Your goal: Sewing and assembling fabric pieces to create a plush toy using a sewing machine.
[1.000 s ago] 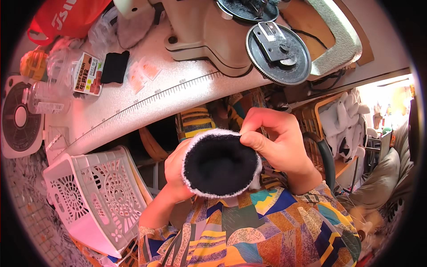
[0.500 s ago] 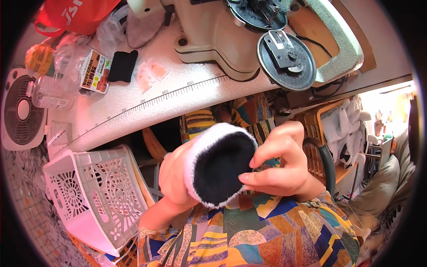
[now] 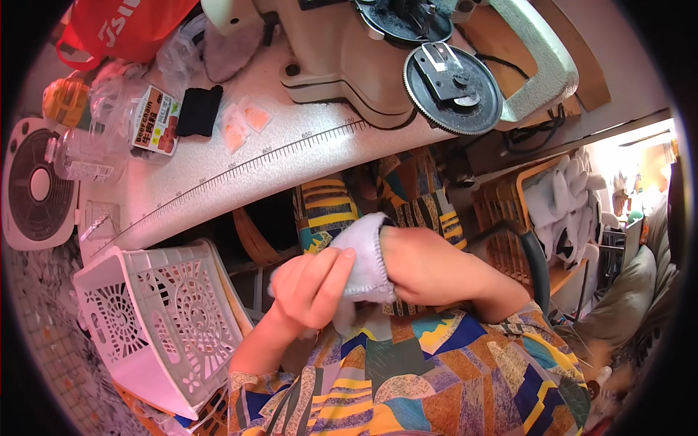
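Note:
My left hand (image 3: pixel 313 287) grips a white fleecy tube-shaped piece (image 3: pixel 366 265) with a stitched edge, held over my patterned clothing. My fingers lie curled across its outside. My right hand (image 3: pixel 422 265) reaches into the opening from the right, so its fingers are hidden inside. A sliver of dark lining shows at the upper rim.
Ahead stands a white table (image 3: pixel 167 182) with a machine (image 3: pixel 342 73), geared disc (image 3: pixel 454 87), plastic containers (image 3: pixel 91 156), black cloth (image 3: pixel 198 110) and red bag (image 3: pixel 116 29). A white crate (image 3: pixel 160 320) is at left, beside a fan (image 3: pixel 40 185). An orange basket (image 3: pixel 494 207) holds white pieces (image 3: pixel 560 196).
The piece has turned so its dark opening faces away, to the right. My right hand has moved from pinching the rim to inside it. My left fingers now show across the front.

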